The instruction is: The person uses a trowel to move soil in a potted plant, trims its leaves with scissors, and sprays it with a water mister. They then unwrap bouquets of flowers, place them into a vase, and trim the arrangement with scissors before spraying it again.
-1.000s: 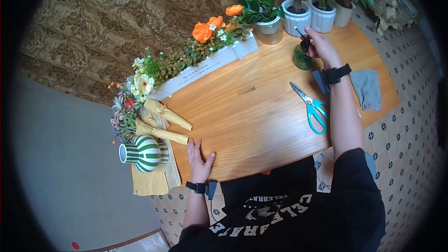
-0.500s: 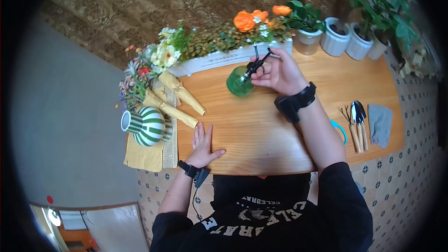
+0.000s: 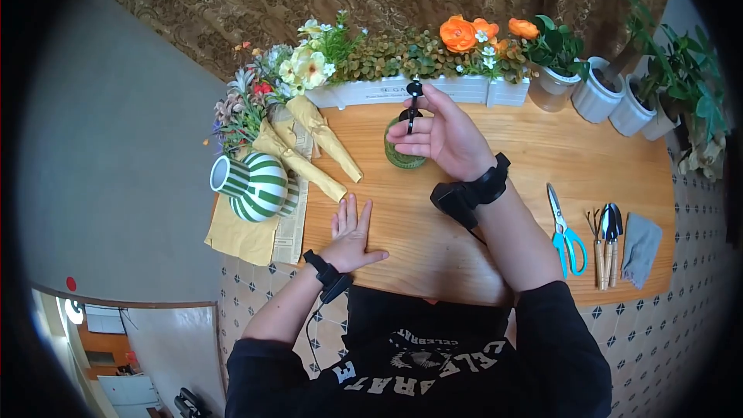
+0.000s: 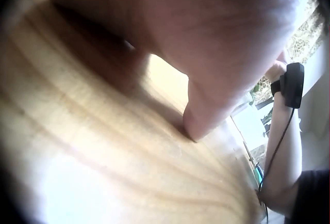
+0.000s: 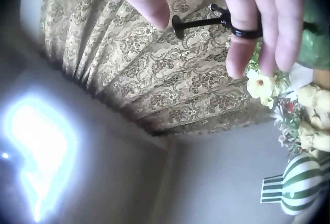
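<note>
My right hand [image 3: 457, 139] holds a green glass spray bottle [image 3: 399, 156] by its black pump head, in front of the planter box. In the right wrist view a finger hooks through the pump's ring [image 5: 246, 32], and the thumb is close to the end of the black plunger [image 5: 201, 24]. The hand hides part of the bottle. My left hand [image 3: 350, 246] rests on the wooden table [image 3: 418, 220], fingers straight and thumb spread. Its fingertips are beside a yellow paper-wrapped bouquet [image 3: 302, 166]; a green-and-white striped vase [image 3: 263, 186] lies further left.
A white planter box [image 3: 364, 94] with orange and cream flowers lines the back. Potted plants [image 3: 600, 97] stand at the back right. Turquoise-handled scissors [image 3: 569, 240], small garden tools [image 3: 607, 251] and a grey cloth [image 3: 642, 248] lie at the right. Kraft paper [image 3: 240, 236] is under the vase.
My right hand has carried the spray bottle from the back right to the middle, before the planter. The left hand stays on the table. The head view has turned, bringing the garden tools into sight.
</note>
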`<act>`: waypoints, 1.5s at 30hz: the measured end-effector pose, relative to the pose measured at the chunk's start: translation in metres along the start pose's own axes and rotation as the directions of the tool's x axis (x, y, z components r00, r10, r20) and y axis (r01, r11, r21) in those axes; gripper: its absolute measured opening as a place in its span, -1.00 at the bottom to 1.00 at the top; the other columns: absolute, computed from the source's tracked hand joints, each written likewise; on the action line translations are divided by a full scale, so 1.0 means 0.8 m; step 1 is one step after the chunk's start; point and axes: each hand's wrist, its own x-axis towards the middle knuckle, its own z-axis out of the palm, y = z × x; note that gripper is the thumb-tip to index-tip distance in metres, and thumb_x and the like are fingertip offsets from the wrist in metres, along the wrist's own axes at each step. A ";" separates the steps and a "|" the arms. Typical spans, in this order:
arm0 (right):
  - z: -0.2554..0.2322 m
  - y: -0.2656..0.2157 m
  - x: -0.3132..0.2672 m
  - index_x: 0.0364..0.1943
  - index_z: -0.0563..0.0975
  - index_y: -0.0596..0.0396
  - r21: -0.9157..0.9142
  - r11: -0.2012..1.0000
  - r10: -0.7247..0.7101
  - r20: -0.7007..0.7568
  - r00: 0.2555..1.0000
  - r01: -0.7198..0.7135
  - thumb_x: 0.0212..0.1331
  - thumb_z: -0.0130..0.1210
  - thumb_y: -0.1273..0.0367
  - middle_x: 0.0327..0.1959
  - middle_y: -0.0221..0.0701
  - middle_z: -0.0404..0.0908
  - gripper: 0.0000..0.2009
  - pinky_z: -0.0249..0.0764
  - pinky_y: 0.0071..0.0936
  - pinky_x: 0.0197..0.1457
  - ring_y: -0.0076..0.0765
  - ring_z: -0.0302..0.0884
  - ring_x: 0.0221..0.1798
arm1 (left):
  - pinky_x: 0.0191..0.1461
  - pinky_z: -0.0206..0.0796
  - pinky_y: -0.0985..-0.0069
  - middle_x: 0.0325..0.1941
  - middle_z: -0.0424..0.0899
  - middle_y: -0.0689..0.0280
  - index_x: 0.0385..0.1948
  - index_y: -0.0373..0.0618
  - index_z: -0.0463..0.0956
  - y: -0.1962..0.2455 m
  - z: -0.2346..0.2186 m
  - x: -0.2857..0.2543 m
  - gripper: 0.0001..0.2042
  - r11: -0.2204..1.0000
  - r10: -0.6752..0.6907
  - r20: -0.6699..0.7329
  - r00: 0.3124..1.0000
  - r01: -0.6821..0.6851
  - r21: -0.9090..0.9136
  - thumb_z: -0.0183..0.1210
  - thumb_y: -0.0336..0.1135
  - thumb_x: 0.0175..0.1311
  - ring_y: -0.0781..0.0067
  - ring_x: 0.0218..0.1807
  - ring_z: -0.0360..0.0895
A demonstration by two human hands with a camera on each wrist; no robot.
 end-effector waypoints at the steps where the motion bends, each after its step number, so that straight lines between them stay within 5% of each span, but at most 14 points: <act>1: 0.000 -0.002 0.000 -0.16 0.39 -0.01 -0.012 1.000 -0.010 -0.005 1.000 0.010 0.27 -0.03 -0.04 -0.27 -0.11 0.63 -0.61 0.57 -0.37 -0.12 -0.23 0.65 -0.22 | 0.41 -0.59 -0.19 0.43 -0.60 -0.31 0.42 -0.12 -0.41 0.002 -0.001 0.002 0.16 1.000 0.001 0.001 1.000 -0.001 0.010 0.23 0.26 -0.03 -0.34 0.47 -0.69; 15: 0.002 -0.021 -0.020 -0.04 0.38 0.07 -0.002 0.988 -0.155 -0.045 0.987 0.155 0.35 -0.14 0.12 -0.38 -0.20 0.63 -0.67 0.54 -0.37 -0.06 -0.26 0.64 -0.19 | 0.41 -0.61 -0.17 0.43 -0.62 -0.30 0.41 -0.17 -0.42 -0.001 0.002 0.002 0.17 0.999 0.012 0.014 1.000 -0.013 0.040 0.24 0.27 -0.04 -0.35 0.46 -0.67; 24: 0.031 0.008 -0.025 -0.05 0.44 0.16 -0.216 0.974 0.088 0.099 0.991 -0.065 0.33 -0.09 0.12 -0.42 -0.24 0.62 -0.63 0.58 -0.45 -0.21 -0.31 0.66 -0.35 | 0.40 -0.59 -0.21 0.43 -0.58 -0.33 0.42 -0.16 -0.39 -0.002 0.005 0.004 0.16 0.999 0.029 -0.020 0.999 -0.028 0.047 0.21 0.30 -0.03 -0.41 0.45 -0.64; 34: 0.017 -0.002 -0.016 -0.10 0.35 0.05 0.093 0.996 -0.004 0.020 1.000 0.002 0.35 -0.13 0.06 -0.17 -0.01 0.60 -0.65 0.53 -0.27 0.03 -0.14 0.63 -0.09 | 0.40 -0.60 -0.21 0.43 -0.60 -0.33 0.42 -0.15 -0.42 -0.001 0.003 0.003 0.16 0.998 0.027 -0.002 1.000 -0.027 0.051 0.21 0.30 -0.02 -0.40 0.45 -0.66; 45: -0.008 -0.017 -0.013 -0.07 0.38 0.06 0.286 0.956 -0.115 0.146 0.983 0.070 0.36 -0.20 0.09 -0.22 -0.10 0.62 -0.66 0.59 -0.33 -0.09 -0.17 0.64 -0.15 | 0.40 -0.63 -0.20 0.42 -0.64 -0.31 0.42 -0.14 -0.43 -0.001 0.003 0.004 0.16 0.998 0.016 0.013 1.000 -0.017 0.055 0.21 0.30 -0.01 -0.39 0.45 -0.70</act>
